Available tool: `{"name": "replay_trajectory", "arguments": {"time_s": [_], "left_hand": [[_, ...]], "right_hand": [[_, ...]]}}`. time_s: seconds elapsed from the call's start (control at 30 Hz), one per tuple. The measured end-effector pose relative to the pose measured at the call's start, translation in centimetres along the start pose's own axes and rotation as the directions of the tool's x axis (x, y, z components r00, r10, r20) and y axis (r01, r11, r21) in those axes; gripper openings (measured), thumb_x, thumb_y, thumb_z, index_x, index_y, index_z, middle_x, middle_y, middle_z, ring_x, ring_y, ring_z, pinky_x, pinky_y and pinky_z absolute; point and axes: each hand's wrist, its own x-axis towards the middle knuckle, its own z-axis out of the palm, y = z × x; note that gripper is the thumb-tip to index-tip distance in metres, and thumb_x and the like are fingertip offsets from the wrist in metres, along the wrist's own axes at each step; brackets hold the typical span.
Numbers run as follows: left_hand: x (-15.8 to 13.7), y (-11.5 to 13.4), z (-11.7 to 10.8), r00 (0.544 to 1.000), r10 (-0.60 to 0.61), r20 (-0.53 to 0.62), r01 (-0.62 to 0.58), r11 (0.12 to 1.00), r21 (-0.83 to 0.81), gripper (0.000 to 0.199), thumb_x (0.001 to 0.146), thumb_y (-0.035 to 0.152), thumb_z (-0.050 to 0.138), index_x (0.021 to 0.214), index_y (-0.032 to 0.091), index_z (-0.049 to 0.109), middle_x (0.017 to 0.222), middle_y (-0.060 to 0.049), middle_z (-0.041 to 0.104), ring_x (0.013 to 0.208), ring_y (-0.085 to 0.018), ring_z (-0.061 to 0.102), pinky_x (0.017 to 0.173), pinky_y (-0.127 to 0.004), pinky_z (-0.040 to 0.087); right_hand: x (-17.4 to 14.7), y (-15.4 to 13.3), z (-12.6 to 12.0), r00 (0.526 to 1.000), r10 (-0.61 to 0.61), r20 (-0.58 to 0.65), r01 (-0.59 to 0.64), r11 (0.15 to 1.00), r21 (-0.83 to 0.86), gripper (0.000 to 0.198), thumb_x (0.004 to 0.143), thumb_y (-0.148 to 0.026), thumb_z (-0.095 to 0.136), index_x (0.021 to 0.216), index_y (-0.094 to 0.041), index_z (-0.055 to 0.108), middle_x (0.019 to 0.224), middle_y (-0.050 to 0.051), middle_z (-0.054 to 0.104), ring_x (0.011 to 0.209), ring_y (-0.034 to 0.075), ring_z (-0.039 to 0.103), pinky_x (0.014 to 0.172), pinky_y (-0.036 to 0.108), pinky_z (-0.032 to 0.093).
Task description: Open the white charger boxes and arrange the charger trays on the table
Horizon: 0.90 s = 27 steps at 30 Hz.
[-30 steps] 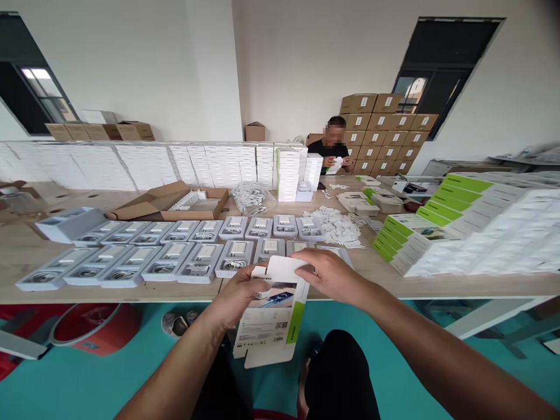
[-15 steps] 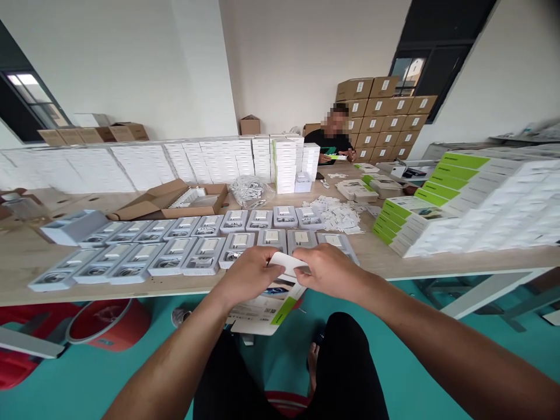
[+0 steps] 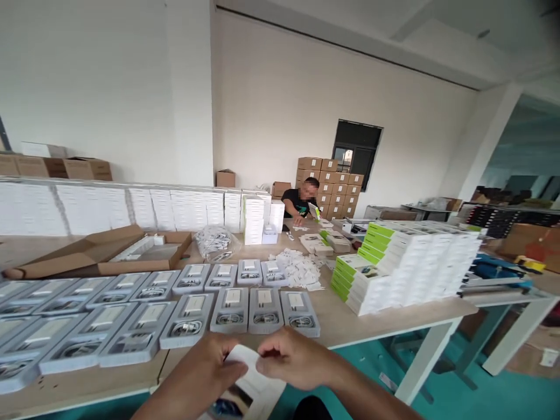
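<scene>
In the head view, my left hand [image 3: 215, 368] pinches the white end flap of a printed cardboard box [image 3: 262, 389], its thumb on top. From the other side, my right hand [image 3: 294, 357] grips the same flap with thumb and bent fingers. The box hangs at the table's front edge, its lower part cut off by the frame. Just beyond my hands stand pale plastic trays [image 3: 187, 340] in two rows, each bearing a white block and most showing a coiled cable.
White and green boxes [image 3: 385, 286] are stacked at the right. Behind the trays lie a pile of small white cards [image 3: 300, 269], a bag of cables [image 3: 215, 242] and an open brown carton [image 3: 105, 267]. Across the table, a person [image 3: 297, 201] handles a box.
The view has swung up and to the right, so everything sits lower and mostly further left. Both my hands keep hold of the box's flap. The person opposite has lowered a hand to the table.
</scene>
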Motion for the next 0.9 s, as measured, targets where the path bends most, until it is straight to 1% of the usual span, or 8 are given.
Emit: {"name": "replay_trajectory", "arguments": {"time_s": [0.1, 0.23, 0.4, 0.57, 0.6, 0.67, 0.77, 0.9], "left_hand": [[-0.8, -0.1, 0.6, 0.998, -0.028, 0.062, 0.025, 0.999, 0.044, 0.015, 0.078, 0.027, 0.055, 0.068, 0.020, 0.064, 0.067, 0.004, 0.059, 0.067, -0.015, 0.056, 0.058, -0.022, 0.035], [-0.8, 0.0, 1.7, 0.989, -0.058, 0.140, 0.041, 0.992, 0.120, 0.014, 0.079, 0.027, 0.057, 0.072, 0.023, 0.068, 0.076, 0.004, 0.066, 0.077, -0.017, 0.061, 0.067, -0.021, 0.039], [0.9, -0.4, 3.0, 0.988, -0.035, 0.152, 0.014, 0.990, 0.138, 0.008, 0.078, 0.026, 0.061, 0.076, 0.025, 0.069, 0.081, 0.004, 0.068, 0.083, -0.018, 0.062, 0.070, -0.023, 0.040], [4.2, -3.5, 3.3, 0.982, 0.041, 0.183, 0.018, 0.950, -0.311, 0.019, 0.080, 0.037, 0.066, 0.085, 0.019, 0.071, 0.083, -0.002, 0.071, 0.080, -0.021, 0.064, 0.069, -0.026, 0.046], [5.0, -4.6, 3.2, 0.983, 0.041, 0.178, 0.037, 0.911, -0.411, 0.025, 0.080, 0.041, 0.067, 0.087, 0.018, 0.071, 0.085, -0.005, 0.072, 0.082, -0.024, 0.065, 0.071, -0.028, 0.047], [6.6, -6.9, 3.1, 0.990, 0.001, 0.138, 0.081, 0.804, -0.590, 0.033, 0.076, 0.047, 0.071, 0.090, 0.016, 0.072, 0.086, -0.008, 0.073, 0.084, -0.027, 0.067, 0.075, -0.032, 0.050], [8.7, -10.0, 3.2, 0.993, -0.095, 0.074, 0.117, 0.618, -0.778, 0.037, 0.073, 0.046, 0.075, 0.095, 0.016, 0.073, 0.084, -0.009, 0.074, 0.080, -0.027, 0.068, 0.077, -0.036, 0.052], [9.5, -12.8, 3.6, 0.996, -0.059, 0.060, 0.082, 0.556, -0.827, 0.034, 0.077, 0.041, 0.074, 0.103, 0.018, 0.073, 0.092, -0.010, 0.075, 0.084, -0.027, 0.069, 0.081, -0.037, 0.052]], "right_hand": [[-0.6, 1.6, 0.3, 0.967, 0.108, 0.231, -0.191, 0.906, 0.377, 0.032, 0.087, -0.045, 0.054, 0.083, -0.016, 0.069, 0.062, -0.003, 0.057, 0.050, 0.008, 0.050, 0.048, 0.017, 0.038], [-1.1, 3.2, 1.5, 0.922, 0.113, 0.371, -0.270, 0.874, 0.403, 0.025, 0.078, -0.036, 0.067, 0.095, -0.020, 0.074, 0.067, -0.003, 0.063, 0.049, 0.006, 0.050, 0.043, 0.014, 0.038], [-1.9, 3.5, 1.2, 0.952, 0.178, 0.249, -0.241, 0.938, 0.248, 0.018, 0.077, -0.028, 0.065, 0.088, -0.017, 0.074, 0.067, -0.003, 0.062, 0.052, 0.007, 0.053, 0.044, 0.014, 0.043], [-2.2, 5.8, -3.0, 0.982, 0.161, -0.102, -0.143, 0.976, 0.163, 0.021, 0.083, -0.033, 0.059, 0.089, -0.018, 0.072, 0.073, 0.000, 0.067, 0.060, 0.011, 0.059, 0.050, 0.018, 0.045], [-2.0, 7.3, -4.3, 0.956, 0.157, -0.247, -0.134, 0.985, 0.110, 0.022, 0.084, -0.034, 0.058, 0.088, -0.018, 0.072, 0.076, 0.001, 0.069, 0.065, 0.013, 0.062, 0.054, 0.020, 0.047], [-1.2, 11.2, -7.3, 0.821, 0.152, -0.551, -0.195, 0.981, -0.020, 0.023, 0.084, -0.034, 0.056, 0.083, -0.018, 0.073, 0.081, 0.003, 0.072, 0.074, 0.017, 0.065, 0.064, 0.024, 0.050], [0.4, 17.8, -11.3, 0.619, 0.236, -0.749, -0.416, 0.908, -0.058, 0.031, 0.086, -0.036, 0.051, 0.093, -0.017, 0.074, 0.083, 0.006, 0.074, 0.072, 0.019, 0.067, 0.067, 0.028, 0.051], [1.5, 24.0, -12.5, 0.584, 0.259, -0.769, -0.515, 0.851, -0.104, 0.033, 0.087, -0.034, 0.047, 0.095, -0.017, 0.075, 0.088, 0.007, 0.075, 0.082, 0.021, 0.068, 0.078, 0.031, 0.051]]}}
